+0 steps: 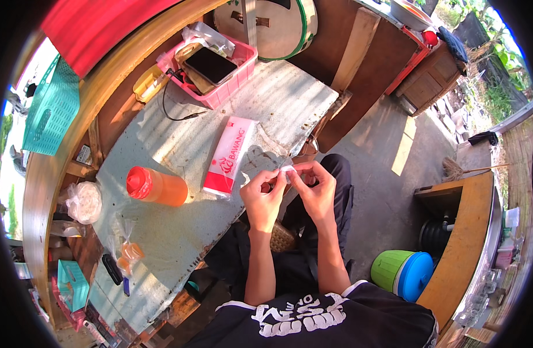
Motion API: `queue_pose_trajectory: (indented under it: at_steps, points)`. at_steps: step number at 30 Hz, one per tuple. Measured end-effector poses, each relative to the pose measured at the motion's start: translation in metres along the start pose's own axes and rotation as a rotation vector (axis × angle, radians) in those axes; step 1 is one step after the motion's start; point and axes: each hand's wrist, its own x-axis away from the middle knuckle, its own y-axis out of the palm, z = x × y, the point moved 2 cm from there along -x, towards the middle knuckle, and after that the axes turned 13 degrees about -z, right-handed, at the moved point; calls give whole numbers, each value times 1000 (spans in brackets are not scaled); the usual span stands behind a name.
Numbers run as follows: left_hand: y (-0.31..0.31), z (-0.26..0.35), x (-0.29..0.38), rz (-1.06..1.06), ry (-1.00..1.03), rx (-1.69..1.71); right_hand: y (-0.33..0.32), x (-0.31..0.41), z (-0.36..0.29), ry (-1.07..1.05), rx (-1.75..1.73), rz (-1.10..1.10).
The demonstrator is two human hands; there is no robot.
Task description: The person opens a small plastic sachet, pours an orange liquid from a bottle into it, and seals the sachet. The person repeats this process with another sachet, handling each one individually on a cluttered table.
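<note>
Thumbs and fingers of my left hand [263,198] and my right hand [314,191] meet over the table's near edge, pinching a small piece of thin whitish plastic [287,168] between them. It looks like the edge of a clear plastic bag, though its full shape is hard to make out. Just left of my left hand, a red-and-white plastic packet [229,156] bearing writing lies on the grey table [197,217]. Further left is an orange squeeze bottle [166,189] with a red cap. Small tied clear bags with orange contents [129,254] lie at the table's lower left.
A pink plastic basket [214,99] at the back holds a dark-screened phone [211,65]; a black cable [164,102] trails from it. A knotted bag of pale contents [84,203] sits at the left edge. Right of my legs stands a green bin with a blue lid [416,276].
</note>
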Motion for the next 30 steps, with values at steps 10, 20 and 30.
queue_pose_trajectory:
  at_steps: [10, 20, 30]
  points:
    - [-15, 12, 4, 33, 18, -46, 6, 5, 1, -10, -53, -112]
    - [-31, 25, 11, 140, 91, -12, 22, 13, -25, -142, 287, -60]
    - [-68, 14, 19, 99, 156, -62, 49, 7, -36, -171, 144, -208]
